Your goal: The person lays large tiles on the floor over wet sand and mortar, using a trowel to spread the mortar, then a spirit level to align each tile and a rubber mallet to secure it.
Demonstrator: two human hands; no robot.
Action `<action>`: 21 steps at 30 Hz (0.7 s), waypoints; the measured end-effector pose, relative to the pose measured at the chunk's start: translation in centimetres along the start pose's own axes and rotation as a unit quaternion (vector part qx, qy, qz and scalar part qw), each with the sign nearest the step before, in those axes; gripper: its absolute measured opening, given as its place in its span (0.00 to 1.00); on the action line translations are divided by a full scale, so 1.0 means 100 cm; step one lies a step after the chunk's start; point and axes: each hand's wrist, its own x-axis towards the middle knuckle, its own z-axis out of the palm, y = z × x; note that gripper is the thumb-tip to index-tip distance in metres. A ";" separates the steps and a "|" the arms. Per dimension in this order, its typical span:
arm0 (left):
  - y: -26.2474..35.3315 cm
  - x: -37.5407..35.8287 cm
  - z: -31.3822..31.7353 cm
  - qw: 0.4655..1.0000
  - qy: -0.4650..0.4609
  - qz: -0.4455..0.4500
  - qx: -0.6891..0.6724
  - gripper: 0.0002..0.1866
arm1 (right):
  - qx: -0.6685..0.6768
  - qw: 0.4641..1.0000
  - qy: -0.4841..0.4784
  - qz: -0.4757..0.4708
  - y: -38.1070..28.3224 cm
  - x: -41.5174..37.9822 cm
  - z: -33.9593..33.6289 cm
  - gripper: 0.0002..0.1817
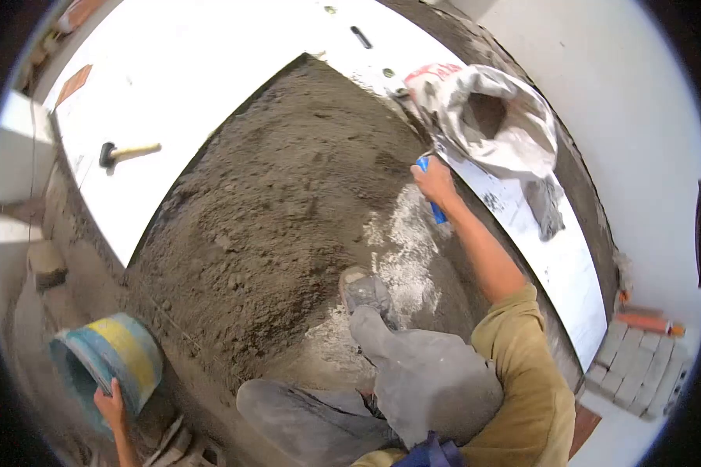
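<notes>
My right hand is closed around the blue handle of a tool, just above the bed of grey-brown sandy mortar. The tool's working end cannot be made out. At the lower left, my left hand grips the rim of a teal bucket with a yellow band. The bucket is tilted, its mouth turned toward the lower left. Pale powder lies scattered over the mortar near my shoe.
White slabs border the mortar, with a mallet on the left one. An open white sack stands on the right-hand slab. Grey blocks are stacked at the lower right, by a wall.
</notes>
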 end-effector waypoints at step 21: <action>0.021 -0.024 0.014 0.938 0.268 0.216 0.046 0.26 | 0.490 0.851 0.087 0.167 0.170 0.095 -0.143 0.32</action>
